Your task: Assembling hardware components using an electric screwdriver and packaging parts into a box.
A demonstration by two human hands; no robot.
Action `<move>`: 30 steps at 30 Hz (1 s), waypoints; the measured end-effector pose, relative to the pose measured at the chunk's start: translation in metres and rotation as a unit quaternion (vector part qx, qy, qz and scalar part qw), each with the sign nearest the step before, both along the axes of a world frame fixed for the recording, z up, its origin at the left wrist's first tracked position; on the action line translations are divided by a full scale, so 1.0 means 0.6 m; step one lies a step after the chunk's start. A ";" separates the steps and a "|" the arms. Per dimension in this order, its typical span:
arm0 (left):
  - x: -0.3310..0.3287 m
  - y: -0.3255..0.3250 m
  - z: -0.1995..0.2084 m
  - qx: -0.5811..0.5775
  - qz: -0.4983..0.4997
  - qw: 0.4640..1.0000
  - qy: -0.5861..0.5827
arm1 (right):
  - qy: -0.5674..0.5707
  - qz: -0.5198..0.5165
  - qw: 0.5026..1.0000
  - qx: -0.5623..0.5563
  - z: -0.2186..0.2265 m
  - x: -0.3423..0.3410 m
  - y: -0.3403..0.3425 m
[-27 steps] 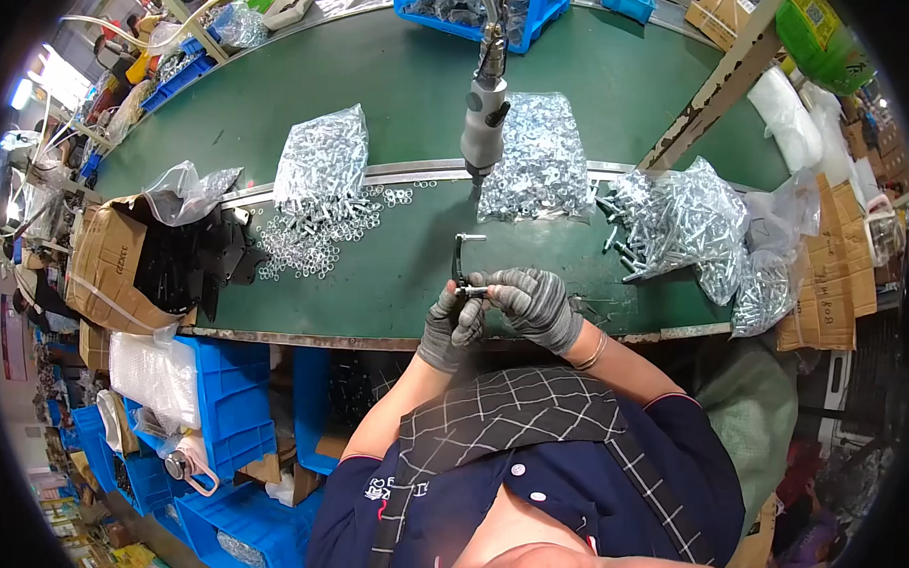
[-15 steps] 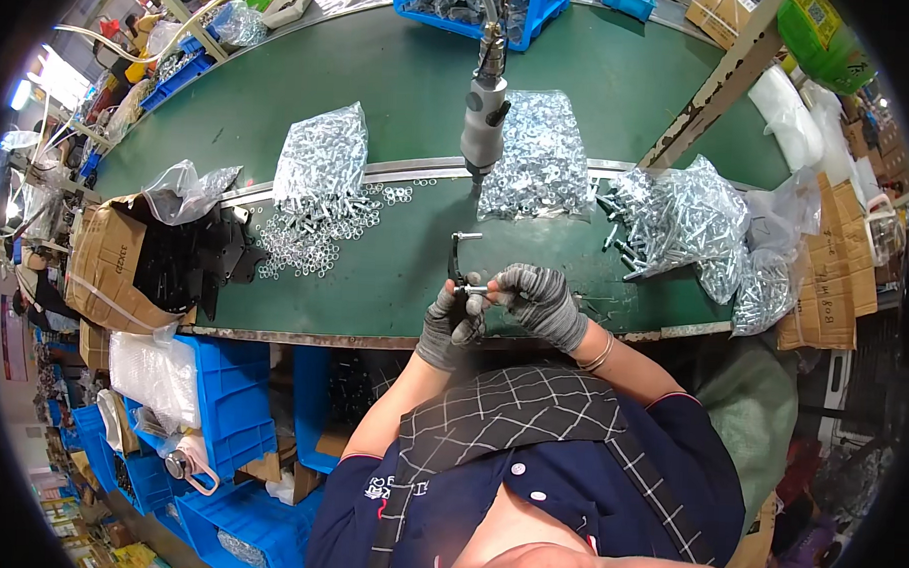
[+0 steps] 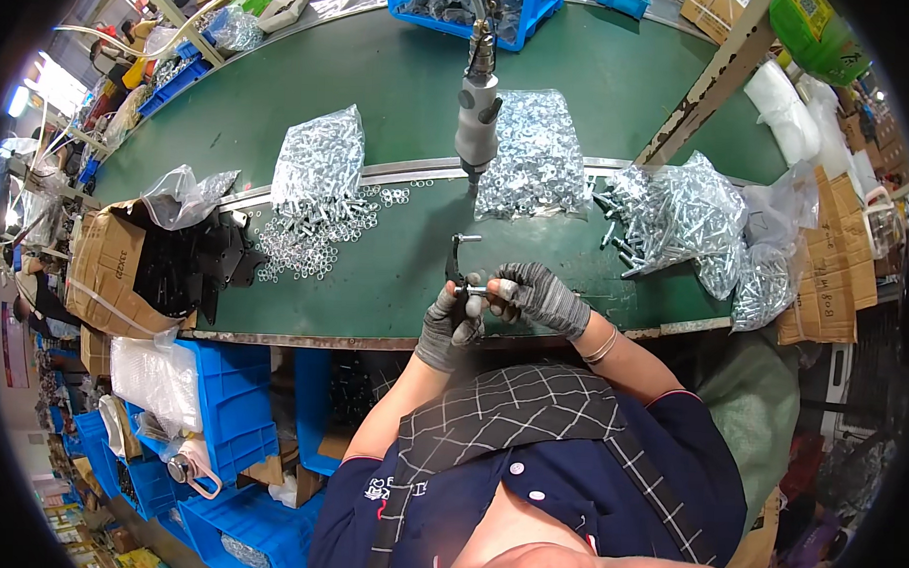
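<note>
Near fisheye view from the head, down over hands [image 3: 544, 299] and bench [image 3: 389, 292], edges perhaps murky

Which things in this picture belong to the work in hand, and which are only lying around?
Job in hand, it seems:
left hand, holding the black curved part
right hand, at a silver rod's end
loose rings, bagged silver rods
hanging tool

Probably just lying about:
bubble wrap
pink-handled container
brown cardboard

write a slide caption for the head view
At a green workbench, the gloved left hand holds a black bracket; the right hand pinches a silver bolt.
</note>
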State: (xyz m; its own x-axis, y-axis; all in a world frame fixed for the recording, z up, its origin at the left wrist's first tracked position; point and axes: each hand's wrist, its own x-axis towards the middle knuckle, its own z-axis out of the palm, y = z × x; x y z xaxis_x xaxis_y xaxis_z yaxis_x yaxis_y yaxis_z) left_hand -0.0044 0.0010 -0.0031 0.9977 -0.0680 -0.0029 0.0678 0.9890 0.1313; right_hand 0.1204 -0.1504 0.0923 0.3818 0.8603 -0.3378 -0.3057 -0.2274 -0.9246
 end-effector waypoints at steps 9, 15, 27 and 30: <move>0.019 0.034 0.065 0.184 0.022 0.975 0.119 | -0.083 -0.039 0.995 -0.029 -0.058 0.043 -0.006; 0.048 0.046 0.053 0.405 0.062 0.890 0.202 | -0.558 -0.063 0.788 -0.252 -0.099 0.184 0.009; 0.060 0.032 0.043 0.429 0.068 0.871 0.232 | -0.526 -0.018 0.776 -0.346 -0.164 0.246 0.035; 0.059 0.030 0.039 0.431 0.069 0.869 0.233 | -0.599 -0.055 0.692 -0.399 -0.144 0.224 0.070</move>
State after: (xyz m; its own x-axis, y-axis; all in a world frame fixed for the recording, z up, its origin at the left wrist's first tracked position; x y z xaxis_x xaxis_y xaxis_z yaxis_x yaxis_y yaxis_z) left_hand 0.0312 0.0189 0.0206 0.8733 0.2796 -0.3989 0.2012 0.5389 0.8180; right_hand 0.2545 -0.1082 0.0056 0.8474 0.5259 -0.0730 0.5157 -0.8479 -0.1231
